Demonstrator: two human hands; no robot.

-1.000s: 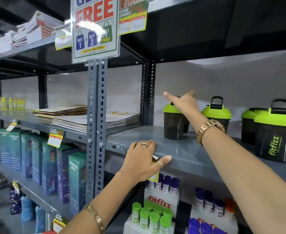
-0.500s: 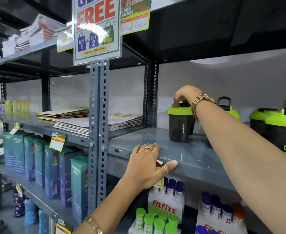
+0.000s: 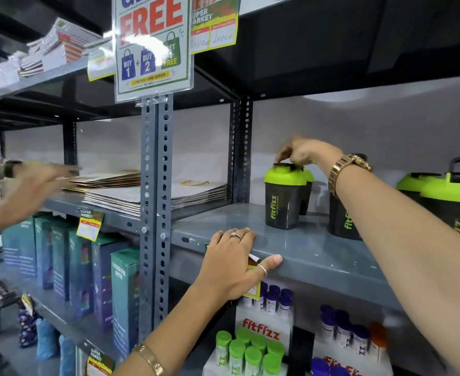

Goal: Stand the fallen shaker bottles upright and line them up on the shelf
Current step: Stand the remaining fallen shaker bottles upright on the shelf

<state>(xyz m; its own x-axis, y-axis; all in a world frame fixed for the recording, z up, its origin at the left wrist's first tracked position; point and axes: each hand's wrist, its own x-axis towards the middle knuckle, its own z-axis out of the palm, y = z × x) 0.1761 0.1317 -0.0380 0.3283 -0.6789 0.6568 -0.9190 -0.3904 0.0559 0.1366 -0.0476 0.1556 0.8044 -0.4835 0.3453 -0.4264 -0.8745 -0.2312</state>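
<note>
Several dark shaker bottles with lime-green lids stand upright on the grey metal shelf [image 3: 304, 251]. My right hand [image 3: 302, 153] reaches over the shelf and pinches the black handle on top of the leftmost shaker bottle [image 3: 284, 200], whose fitfizz logo faces me. Another shaker [image 3: 307, 191] stands just behind it. A third shaker [image 3: 342, 221] is partly hidden by my right forearm, and more shakers [image 3: 451, 196] stand at the far right. My left hand [image 3: 234, 264] rests flat on the shelf's front edge, thumb along the lip.
A perforated steel upright [image 3: 157, 213] with a promo sign [image 3: 152, 47] stands left of the shelf bay. Stacked paper bags [image 3: 152, 196] lie on the neighbouring shelf. Another person's blurred hand [image 3: 30, 185] reaches in from the left. Fitfizz tube packs [image 3: 253, 346] fill the shelf below.
My right hand has gone from pointing over the shakers to gripping the leftmost one's top handle; its logo now faces me. Another person's hand has come in from the left.
</note>
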